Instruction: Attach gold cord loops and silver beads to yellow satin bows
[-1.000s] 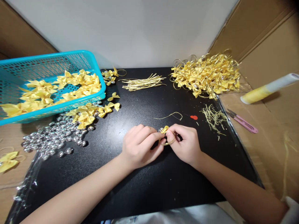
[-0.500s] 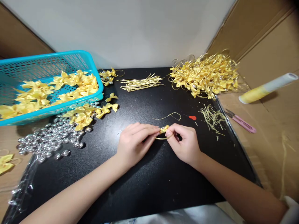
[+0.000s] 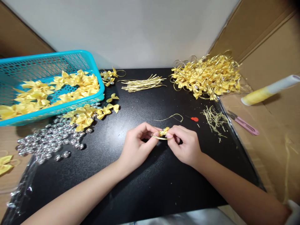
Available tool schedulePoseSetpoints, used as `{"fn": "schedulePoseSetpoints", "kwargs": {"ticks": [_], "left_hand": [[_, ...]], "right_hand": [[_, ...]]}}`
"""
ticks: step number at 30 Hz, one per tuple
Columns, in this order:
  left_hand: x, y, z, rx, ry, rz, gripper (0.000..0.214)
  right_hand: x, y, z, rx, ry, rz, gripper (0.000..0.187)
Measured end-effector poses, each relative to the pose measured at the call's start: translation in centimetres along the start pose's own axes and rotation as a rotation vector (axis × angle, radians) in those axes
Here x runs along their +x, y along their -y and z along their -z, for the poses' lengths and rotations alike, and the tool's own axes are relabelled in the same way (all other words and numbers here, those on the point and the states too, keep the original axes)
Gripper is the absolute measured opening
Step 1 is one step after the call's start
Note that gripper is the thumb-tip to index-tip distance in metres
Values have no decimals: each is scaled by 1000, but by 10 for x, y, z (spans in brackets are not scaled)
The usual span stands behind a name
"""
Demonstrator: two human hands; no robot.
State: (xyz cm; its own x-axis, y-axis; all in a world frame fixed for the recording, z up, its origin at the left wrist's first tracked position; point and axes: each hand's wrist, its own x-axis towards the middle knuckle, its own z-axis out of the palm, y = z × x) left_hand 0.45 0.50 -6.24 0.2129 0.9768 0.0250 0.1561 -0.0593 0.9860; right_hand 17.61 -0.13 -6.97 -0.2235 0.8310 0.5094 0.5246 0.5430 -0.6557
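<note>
Since half a second earlier, fingers of the left hand were spread; the yellow bow, mid-frame above the counter, was pinched with the right hand, its loop partly hidden.

left hand + right hand | both pinch yellow bow | above black mat

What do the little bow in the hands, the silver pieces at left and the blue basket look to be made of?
Bow: glossy yellow ribbon, probably satin, judging by its sheen and soft folds; a thin gold cord runs under it.
Silver pieces: mirror-bright rounded beads, metal or metallised plastic; cannot tell which.
Basket: moulded turquoise plastic, with a perforated mesh wall and a smooth rim.
</note>
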Motion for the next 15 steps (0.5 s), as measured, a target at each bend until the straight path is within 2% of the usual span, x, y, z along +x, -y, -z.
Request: {"fn": "schedulePoseSetpoints", "kwargs": {"ticks": [4, 8, 12, 15], "left_hand": [[-3, 1, -5, -158, -25, 104, 12], [-5, 2, -7, -208, -21, 145, 13], [-6, 5, -7, -95, -82, 51, 8], [-8, 7, -6, 13, -93, -69, 6]], "right_hand": [[-1, 0, -1, 11, -3, -4, 18], [-1, -1, -1, 12, 4, -20, 19], [-2, -1, -1, -104, -61, -8, 13], [-4, 1, -1, -222, -119, 77, 7]]}}
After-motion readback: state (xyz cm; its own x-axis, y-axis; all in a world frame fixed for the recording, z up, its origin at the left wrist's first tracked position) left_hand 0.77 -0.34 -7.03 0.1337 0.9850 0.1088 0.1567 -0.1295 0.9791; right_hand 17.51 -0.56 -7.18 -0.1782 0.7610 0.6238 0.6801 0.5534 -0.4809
